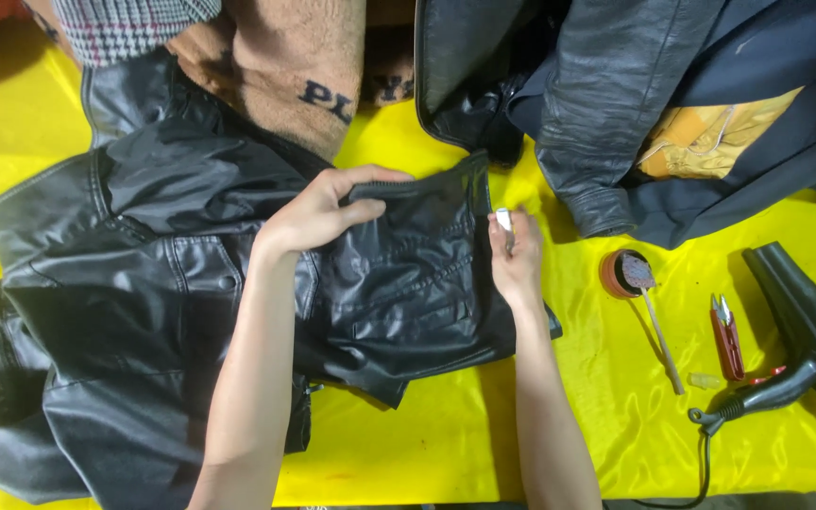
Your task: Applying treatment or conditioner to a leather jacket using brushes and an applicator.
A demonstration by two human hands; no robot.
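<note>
Left hand [318,212] pinches black jacket [191,283] edge; right hand [514,257] clamps small silvery tool [503,222]. Step looks like edge repair; next move needs steady tool contact.

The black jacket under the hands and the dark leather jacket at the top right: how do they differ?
The black jacket lies spread across the yellow cloth; the dark leather jacket lies bunched in a pile. The left hand grips a fold of the black jacket and the right hand, holding a small silver object, rests at its edge; no hand touches the dark leather jacket. Both are dark, shiny and wrinkled.
</note>
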